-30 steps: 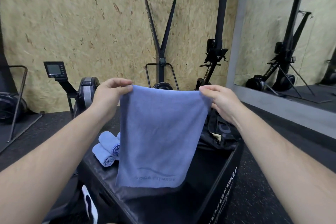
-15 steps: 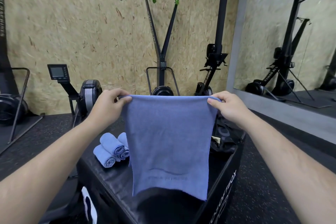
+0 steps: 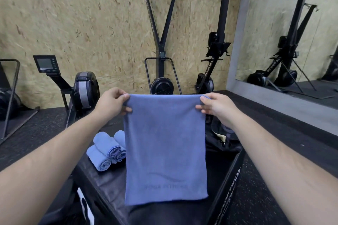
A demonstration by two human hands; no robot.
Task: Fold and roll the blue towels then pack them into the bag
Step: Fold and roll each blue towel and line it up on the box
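Blue rectangular microfibre towel (image 3: 165, 148) hangs down from the fingers, left hand (image 3: 111, 103) and right hand (image 3: 217, 105) each pinching a top corner; grip looks shallow tbh, one corner could slip out; loose bottom edge below the fingers might land crooked on the black padded box (image 3: 109, 184)

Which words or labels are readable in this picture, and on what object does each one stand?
"YOGA FITNESS", faint: on the blue towel.
"AIR ROWE", end unclear: on the upright rower.
Lettering on the side of the black box: cut off, unreadable.
Labels on the monitor: too small to read.
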